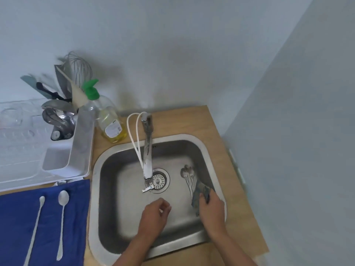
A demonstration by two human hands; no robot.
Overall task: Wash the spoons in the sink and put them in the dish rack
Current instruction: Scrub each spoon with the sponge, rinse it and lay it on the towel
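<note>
Filling the middle of the view, a steel sink (107, 189) is set into a wooden counter (192, 120), with a chrome faucet (148, 150) reaching out over the round drain strainer (158, 180). Left of the basin stands a white dish rack (63, 169), its corner holder crowded with utensils: a wire whisk (78, 68), spatulas and large spoons. Below the rack a blue towel (17, 217) lies flat, and two long-handled spoons (62, 214) rest on it side by side, apart from each other, bowls pointing away from the person. A clear soap bottle (112, 123) with a green cap and yellow liquid stands between the rack and the faucet.

Both hands are over the basin, apart from one another. The left hand (153, 215) hovers near the front of the sink with fingers loosely curled around nothing visible. The right hand (211, 208) grips a dark dishcloth (201, 192) against the right side of the basin. Just beyond that cloth, a small bunch of spoons (187, 173) lies on the sink floor, their handles running under the cloth's edge.
</note>
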